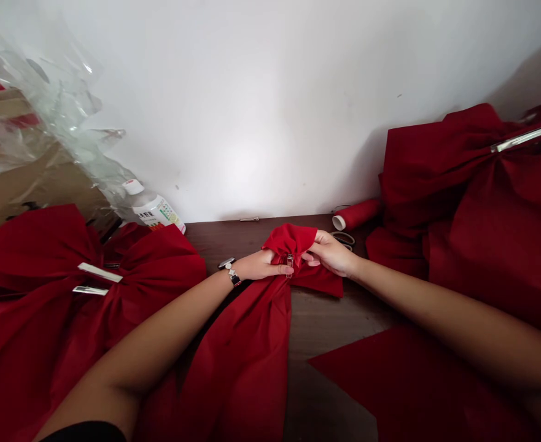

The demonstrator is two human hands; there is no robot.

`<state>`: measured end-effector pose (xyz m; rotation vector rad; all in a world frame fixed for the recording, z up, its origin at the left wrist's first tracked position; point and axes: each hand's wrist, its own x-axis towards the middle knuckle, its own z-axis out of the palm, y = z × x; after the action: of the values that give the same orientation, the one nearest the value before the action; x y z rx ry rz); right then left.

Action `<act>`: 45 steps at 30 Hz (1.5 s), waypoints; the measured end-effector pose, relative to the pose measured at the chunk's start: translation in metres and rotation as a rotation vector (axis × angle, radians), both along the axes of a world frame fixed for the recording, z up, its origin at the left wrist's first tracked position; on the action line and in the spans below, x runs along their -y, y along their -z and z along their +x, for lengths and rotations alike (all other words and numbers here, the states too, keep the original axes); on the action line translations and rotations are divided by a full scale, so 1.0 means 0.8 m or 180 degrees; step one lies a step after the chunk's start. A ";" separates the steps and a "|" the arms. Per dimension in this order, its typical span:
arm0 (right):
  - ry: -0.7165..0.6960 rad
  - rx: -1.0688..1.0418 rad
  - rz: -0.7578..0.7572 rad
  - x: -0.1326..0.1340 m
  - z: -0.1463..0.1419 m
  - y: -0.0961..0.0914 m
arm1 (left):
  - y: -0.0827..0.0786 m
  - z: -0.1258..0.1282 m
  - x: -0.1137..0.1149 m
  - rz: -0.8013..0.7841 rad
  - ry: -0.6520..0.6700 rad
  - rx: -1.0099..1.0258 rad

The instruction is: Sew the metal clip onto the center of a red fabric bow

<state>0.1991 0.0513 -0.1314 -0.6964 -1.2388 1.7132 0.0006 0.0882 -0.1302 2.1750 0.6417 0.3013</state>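
Note:
In the middle of the head view, a red fabric bow (247,344) is gathered at its centre, its long tail spreading down toward me. At the gather sits a small metal clip (290,265). My left hand (265,265) is closed on the bow from the left, the thumb lying against the clip. From the right, my right hand (330,253) pinches the bow's upper fold; some of its fingers are hidden by cloth. A wristband (232,273) circles my left wrist.
Finished-looking red bows (150,264) with white clips (99,272) lie left. More red cloth (436,184) is piled right, near a red thread spool (357,215) and scissors handles (344,238). A bottle (157,209), plastic wrap (67,92) and a cardboard box (44,178) stand back left against a white wall.

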 end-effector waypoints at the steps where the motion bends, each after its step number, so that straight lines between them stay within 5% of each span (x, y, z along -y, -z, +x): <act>1: 0.0019 -0.0002 0.0019 0.001 -0.001 0.000 | 0.000 0.000 0.000 -0.0002 0.0004 0.0010; 18: 0.0176 0.0283 0.0203 -0.002 0.001 0.004 | 0.000 0.000 0.000 -0.0003 -0.0073 -0.0041; 45: -0.0174 0.0992 0.0750 -0.007 0.016 -0.006 | -0.003 0.002 0.006 0.0137 -0.0213 -0.0006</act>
<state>0.2120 0.0571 -0.1264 -0.8127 -1.6582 1.5061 0.0026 0.0830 -0.1281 2.1978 0.7162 0.3515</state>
